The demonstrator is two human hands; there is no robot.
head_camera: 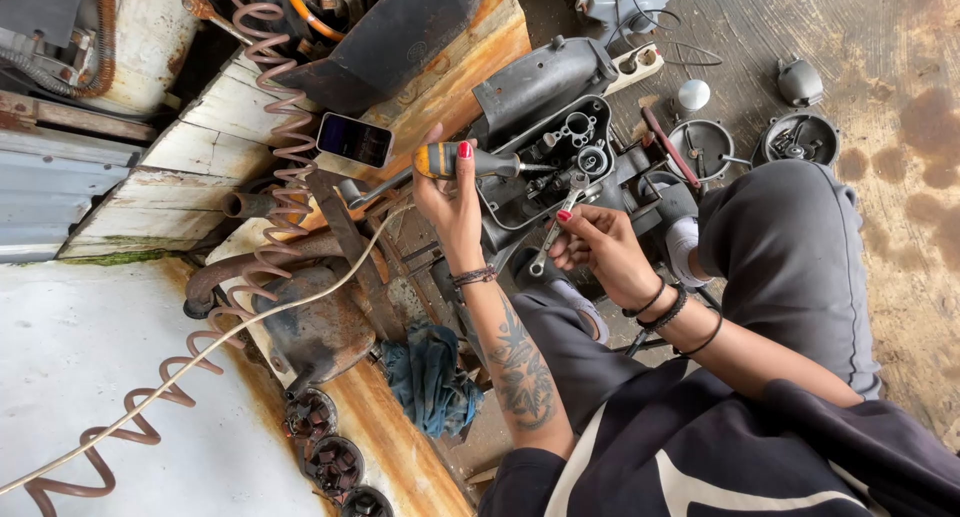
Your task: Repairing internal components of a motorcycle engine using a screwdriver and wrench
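Left hand [452, 199] fingers grip a screwdriver [470, 161]; right hand [600, 245] fingers hold a wrench [558, 223] over the engine housing [545, 142]

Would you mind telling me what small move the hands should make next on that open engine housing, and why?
Probably ease the screwdriver tip down into the open housing. The left hand holds it level, its shaft pointing at the exposed parts inside, while the right hand holds a spanner with its head at the housing's edge, seemingly ready to steady a fastener.
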